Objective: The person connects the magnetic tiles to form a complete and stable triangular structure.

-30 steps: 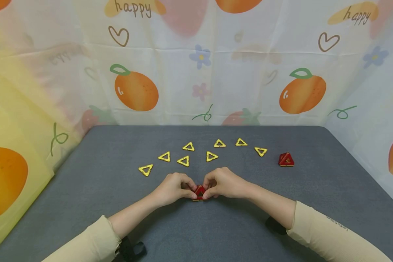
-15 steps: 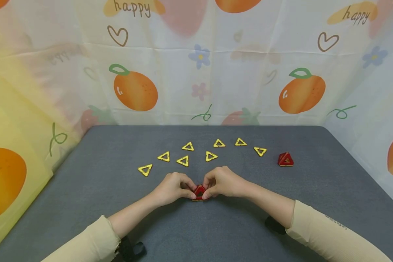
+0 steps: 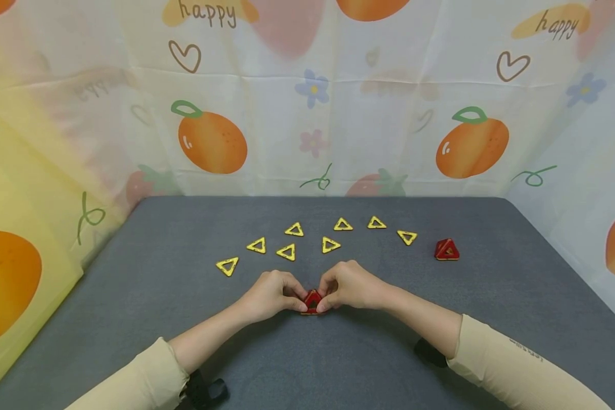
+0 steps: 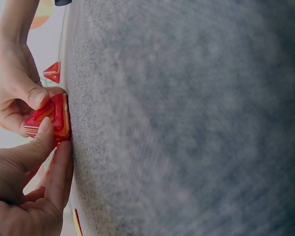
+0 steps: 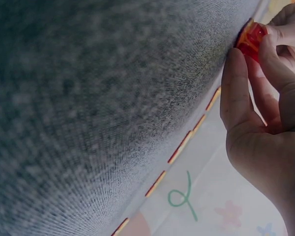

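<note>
Room over near tabletop point(image 3: 312, 364), held red pyramid point(image 4: 58, 112) blocking centre, yellow triangles point(image 3: 325, 245) strewn beyond

near pyramid point(image 3: 313, 296): on table point(image 3: 312, 359) | triangles point(image 3: 325, 245): behind | far pyramid point(image 3: 441, 250): behind, rightmost

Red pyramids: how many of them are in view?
2. The left hand and right hand pinch one pyramid between them; the other pyramid stands farther back, to the right on the table. The hands partly cover the first; no third shows.

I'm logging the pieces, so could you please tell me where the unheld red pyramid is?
In the head view, the unheld red pyramid stands on the right part of the gray table, just right of the rightmost yellow triangle.
</note>
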A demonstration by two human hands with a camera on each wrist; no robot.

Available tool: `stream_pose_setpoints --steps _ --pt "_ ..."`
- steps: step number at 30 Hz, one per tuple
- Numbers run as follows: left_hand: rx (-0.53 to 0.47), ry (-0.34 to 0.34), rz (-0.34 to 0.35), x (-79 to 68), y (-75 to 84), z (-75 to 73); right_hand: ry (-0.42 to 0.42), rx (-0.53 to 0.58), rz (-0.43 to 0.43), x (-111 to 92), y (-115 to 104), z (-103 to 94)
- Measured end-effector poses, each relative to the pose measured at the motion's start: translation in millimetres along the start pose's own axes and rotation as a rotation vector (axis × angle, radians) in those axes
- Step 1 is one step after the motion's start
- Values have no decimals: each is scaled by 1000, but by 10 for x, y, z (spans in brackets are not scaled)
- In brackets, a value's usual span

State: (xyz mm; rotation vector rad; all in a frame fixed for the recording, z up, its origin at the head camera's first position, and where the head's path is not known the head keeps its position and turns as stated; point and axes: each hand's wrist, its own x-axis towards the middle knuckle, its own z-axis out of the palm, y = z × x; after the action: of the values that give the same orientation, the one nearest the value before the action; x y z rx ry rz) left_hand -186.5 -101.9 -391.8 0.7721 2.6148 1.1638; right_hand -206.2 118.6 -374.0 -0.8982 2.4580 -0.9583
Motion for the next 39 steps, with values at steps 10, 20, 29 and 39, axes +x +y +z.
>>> stream_pose_setpoints --steps 10,20,29,39 --pt "11 -17 11 -1 51 8 1 -8 -4 -23 7 -10" --pt "-76 37 -42 253 235 154 90 -34 44 -129 159 -244" --pt "-27 123 -46 710 579 434 170 -74 146 -455 429 -612" --pt "-34 241 -102 1208 1059 924 247 -123 255 -998 693 -1045"
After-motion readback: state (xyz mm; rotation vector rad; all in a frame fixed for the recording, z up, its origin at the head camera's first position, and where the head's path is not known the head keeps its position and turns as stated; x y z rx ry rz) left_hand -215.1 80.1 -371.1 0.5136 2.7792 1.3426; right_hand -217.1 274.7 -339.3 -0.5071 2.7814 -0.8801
